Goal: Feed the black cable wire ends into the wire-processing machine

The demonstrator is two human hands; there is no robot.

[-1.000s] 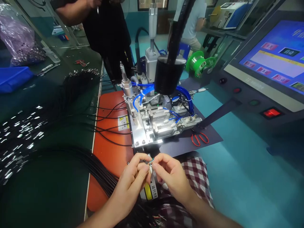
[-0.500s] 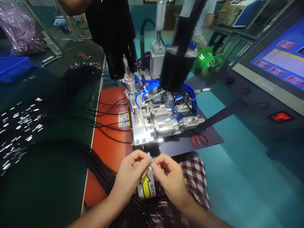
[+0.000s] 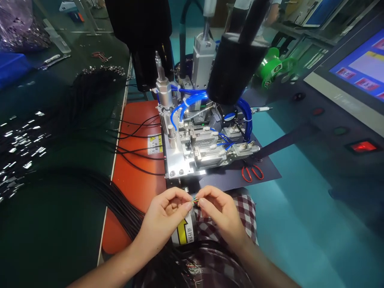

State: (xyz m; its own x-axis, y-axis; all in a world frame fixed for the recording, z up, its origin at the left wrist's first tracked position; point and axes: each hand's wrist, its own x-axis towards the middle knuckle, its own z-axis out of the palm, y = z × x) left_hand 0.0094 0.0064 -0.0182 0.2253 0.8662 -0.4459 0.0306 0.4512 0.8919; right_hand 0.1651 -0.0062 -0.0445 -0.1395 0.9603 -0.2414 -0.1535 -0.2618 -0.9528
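Note:
Thin coloured wires (image 3: 195,200) stick out between my two hands, just in front of the machine. My left hand (image 3: 168,214) pinches them between thumb and forefinger. My right hand (image 3: 220,210) is closed at the wires' other side, thumb and forefinger at their tips. A bundle of black cables (image 3: 123,208) runs from the left table down beneath my left forearm to my lap. Stripped cable ends (image 3: 193,267) with coloured wires lie over the checked cloth (image 3: 222,260). Behind my hands is a white label with a yellow arrow (image 3: 181,232).
A metal machine (image 3: 192,148) with blue air tubes stands ahead, under a black cylinder (image 3: 237,72). Red-handled scissors (image 3: 252,173) lie right of it. Several black cables cross the orange board (image 3: 135,176). A control panel (image 3: 342,108) is at right. A person in black (image 3: 141,36) stands behind.
My right hand has shifted slightly right, and the wires between the hands now look fanned out, more colours showing. The view has tilted down a little.

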